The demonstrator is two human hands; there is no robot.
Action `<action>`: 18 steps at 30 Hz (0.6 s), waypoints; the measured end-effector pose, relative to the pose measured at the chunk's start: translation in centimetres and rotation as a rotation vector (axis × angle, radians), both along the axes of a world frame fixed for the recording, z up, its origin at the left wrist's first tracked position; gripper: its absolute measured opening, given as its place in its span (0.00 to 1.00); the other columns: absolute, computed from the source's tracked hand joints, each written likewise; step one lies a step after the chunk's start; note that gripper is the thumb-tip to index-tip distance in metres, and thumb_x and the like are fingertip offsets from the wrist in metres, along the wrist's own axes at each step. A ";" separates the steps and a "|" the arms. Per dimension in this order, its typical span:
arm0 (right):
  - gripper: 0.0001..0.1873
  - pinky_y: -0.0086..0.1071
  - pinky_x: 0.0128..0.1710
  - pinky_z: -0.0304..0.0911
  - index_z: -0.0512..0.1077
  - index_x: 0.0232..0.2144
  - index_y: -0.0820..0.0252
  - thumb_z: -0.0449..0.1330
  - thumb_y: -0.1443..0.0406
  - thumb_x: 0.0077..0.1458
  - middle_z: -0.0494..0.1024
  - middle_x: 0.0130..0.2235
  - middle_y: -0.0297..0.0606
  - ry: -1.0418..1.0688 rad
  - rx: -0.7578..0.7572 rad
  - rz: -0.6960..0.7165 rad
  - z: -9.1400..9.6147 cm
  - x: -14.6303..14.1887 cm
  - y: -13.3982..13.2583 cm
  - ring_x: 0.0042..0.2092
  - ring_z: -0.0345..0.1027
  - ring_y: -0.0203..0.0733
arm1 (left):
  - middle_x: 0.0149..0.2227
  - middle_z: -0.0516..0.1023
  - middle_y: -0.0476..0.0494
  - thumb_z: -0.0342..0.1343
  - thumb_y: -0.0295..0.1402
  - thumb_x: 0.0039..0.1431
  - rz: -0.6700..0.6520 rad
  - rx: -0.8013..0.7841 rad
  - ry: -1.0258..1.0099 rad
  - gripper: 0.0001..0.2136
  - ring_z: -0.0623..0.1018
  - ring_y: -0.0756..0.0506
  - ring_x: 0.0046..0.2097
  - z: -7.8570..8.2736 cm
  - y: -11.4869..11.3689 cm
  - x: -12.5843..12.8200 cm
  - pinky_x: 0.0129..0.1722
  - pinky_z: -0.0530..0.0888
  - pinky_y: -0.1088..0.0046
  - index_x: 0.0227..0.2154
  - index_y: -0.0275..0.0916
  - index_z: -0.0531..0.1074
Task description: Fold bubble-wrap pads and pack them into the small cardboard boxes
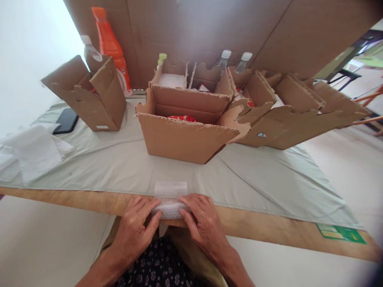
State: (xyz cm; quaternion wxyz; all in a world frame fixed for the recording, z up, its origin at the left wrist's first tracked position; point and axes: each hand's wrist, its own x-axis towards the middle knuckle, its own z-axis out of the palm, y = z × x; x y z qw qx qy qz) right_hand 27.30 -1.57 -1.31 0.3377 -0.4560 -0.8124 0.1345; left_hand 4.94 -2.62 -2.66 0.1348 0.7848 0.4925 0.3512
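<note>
At the near edge of the table both my hands press on a small roll of bubble wrap (170, 199). My left hand (136, 223) grips its left end with fingers curled over it. My right hand (202, 221) does the same on the right end. A flat strip of the wrap lies unrolled on the grey cloth (113, 159) just beyond my fingers. Behind it stands an open cardboard box (182, 137) with something red inside.
More open cardboard boxes stand at the left (98, 99) and right (284, 115). An orange bottle (112, 48) and clear bottles (224, 59) stand at the back. A black phone (66, 120) and sheets of white wrap (36, 151) lie at the left. A green card (341, 233) sits on the right edge.
</note>
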 end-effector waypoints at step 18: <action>0.11 0.40 0.46 0.69 0.74 0.46 0.54 0.57 0.70 0.64 0.82 0.41 0.37 0.296 -0.084 -0.081 -0.1 -1.8 -0.3 0.45 0.74 0.44 | 0.50 0.83 0.38 0.63 0.45 0.61 -0.023 -0.869 -0.932 0.21 0.82 0.40 0.52 1.5 -1.6 0.4 0.54 0.78 0.62 0.53 0.41 0.75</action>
